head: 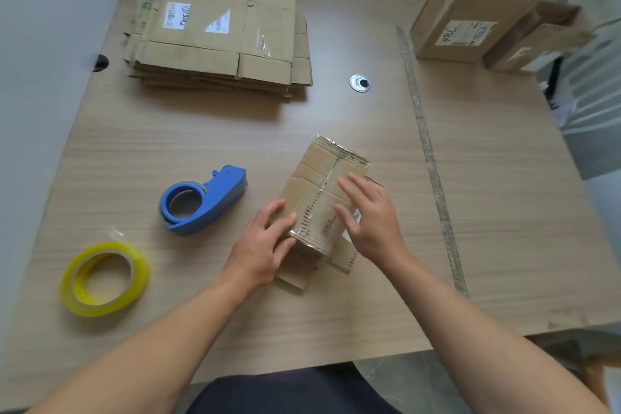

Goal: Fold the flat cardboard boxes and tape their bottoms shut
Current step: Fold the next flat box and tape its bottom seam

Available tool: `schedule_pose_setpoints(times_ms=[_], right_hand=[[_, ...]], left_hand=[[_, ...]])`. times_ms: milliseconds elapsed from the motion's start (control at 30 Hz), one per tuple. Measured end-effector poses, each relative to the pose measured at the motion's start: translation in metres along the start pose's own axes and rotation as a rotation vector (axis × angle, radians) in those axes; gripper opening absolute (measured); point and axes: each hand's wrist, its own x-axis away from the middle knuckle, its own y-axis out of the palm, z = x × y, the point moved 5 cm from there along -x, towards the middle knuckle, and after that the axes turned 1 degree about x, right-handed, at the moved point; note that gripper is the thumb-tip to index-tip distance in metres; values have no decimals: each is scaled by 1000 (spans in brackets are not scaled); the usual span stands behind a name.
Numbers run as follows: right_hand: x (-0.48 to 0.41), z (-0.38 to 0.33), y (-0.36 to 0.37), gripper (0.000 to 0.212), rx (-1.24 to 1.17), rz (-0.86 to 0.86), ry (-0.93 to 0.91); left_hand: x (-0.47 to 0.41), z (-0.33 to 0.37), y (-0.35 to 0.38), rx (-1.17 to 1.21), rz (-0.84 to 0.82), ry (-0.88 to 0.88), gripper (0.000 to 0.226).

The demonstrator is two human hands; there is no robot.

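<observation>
A small cardboard box (321,185) stands bottom-up in the middle of the table, with clear tape running along its centre seam. My left hand (265,249) touches its near left corner with relaxed fingers. My right hand (369,215) lies flat on the box's right side, fingers straight. A blue tape dispenser (205,200) lies left of the box. A yellow tape roll (104,279) lies nearer the front left. A stack of flat cardboard boxes (218,33) sits at the back left.
Two folded, open boxes (470,13) stand at the back right corner. A long strip of tape (426,144) is stuck along the table (504,212) on the right. A round metal grommet (360,83) sits behind the box. White walls border the left and back.
</observation>
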Motion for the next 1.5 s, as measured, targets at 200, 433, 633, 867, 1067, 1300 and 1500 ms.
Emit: schedule_pose_setpoints(times_ms=[200, 433, 633, 867, 1067, 1300, 1500], right_hand=[[-65, 44, -4, 62, -138, -173, 333], [-44, 64, 4, 38, -117, -83, 451], [2, 65, 20, 44, -252, 3, 540], [29, 58, 28, 34, -618, 169, 680], [10, 68, 10, 32, -310, -75, 662], [19, 46, 34, 93, -208, -183, 880], [31, 36, 37, 78, -205, -32, 907]], left_hand=[[-11, 3, -23, -189, -119, 251, 42], [8, -7, -26, 75, 204, -297, 53], [13, -8, -23, 239, 180, -480, 50], [11, -6, -14, 132, 135, -411, 46], [4, -5, -12, 110, 89, -414, 43], [-25, 4, -6, 29, 35, -581, 75], [-35, 13, 8, -144, 123, -697, 85]])
